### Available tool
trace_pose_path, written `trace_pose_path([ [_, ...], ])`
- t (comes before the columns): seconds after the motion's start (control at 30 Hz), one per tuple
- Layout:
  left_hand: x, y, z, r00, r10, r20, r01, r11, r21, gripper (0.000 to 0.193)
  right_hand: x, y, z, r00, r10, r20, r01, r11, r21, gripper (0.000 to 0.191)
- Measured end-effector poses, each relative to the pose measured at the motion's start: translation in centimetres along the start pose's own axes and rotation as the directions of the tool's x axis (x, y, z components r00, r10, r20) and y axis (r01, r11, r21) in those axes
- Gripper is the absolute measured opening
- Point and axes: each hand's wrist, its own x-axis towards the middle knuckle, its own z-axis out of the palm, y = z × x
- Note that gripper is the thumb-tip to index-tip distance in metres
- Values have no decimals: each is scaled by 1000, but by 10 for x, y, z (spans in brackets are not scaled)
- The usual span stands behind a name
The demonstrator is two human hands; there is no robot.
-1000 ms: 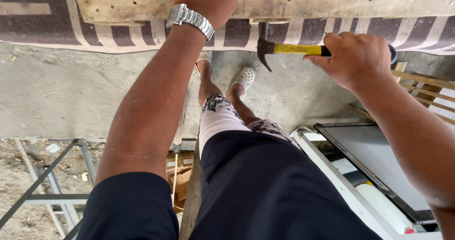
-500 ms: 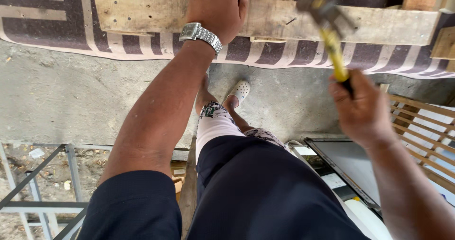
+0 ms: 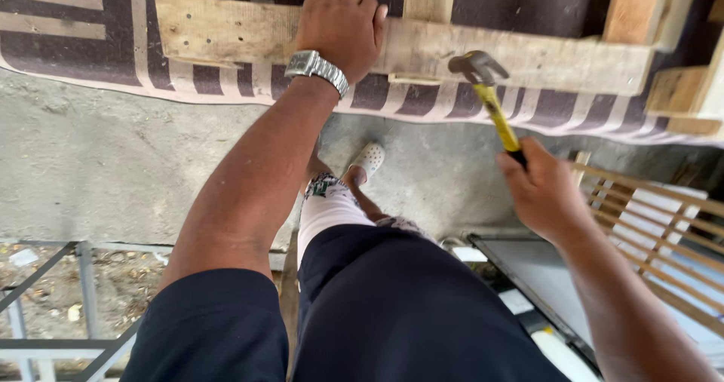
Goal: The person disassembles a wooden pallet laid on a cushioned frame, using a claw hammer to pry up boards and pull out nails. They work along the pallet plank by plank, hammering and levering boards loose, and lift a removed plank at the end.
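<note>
A: The left hand (image 3: 341, 27) lies flat on the plank (image 3: 452, 50), fingers pressed together over its top edge. The right hand (image 3: 544, 193) has its fingers wrapped tight round the yellow handle of the hammer (image 3: 486, 88), whose head sits at the plank's lower edge.

B: What could go wrong?

A: I'd judge a glancing blow could skid toward the left hand just beside it, or split the worn plank.

B: Any containers?

A: None I can see; only a slatted wooden frame (image 3: 648, 223) at the right, with nothing in it that I can make out.
</note>
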Motion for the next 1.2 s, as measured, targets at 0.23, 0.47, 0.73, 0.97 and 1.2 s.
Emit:
trace_pose_path([
  [0.23,-1,-1,2,1000,-14,5,14,1000,-7,34,-33,60,-59,689,-417,-593,718,502,482,33],
  [0.47,-3,-2,-1,999,-12,-41,9,998,-57,34,7,31,58,988,150,38,-153,983,102,37],
  [0.73,10,4,-12,999,-46,11,47,994,-95,30,-20,67,-39,922,-225,-315,331,881,337,38],
  [0.97,-5,-4,5,999,-30,-36,27,997,-77,32,0,52,17,700,-389,-599,714,387,584,34],
  [1.2,5,0,-3,999,-46,-24,45,997,-66,32,5,73,97,970,-84,229,89,996,-13,33],
])
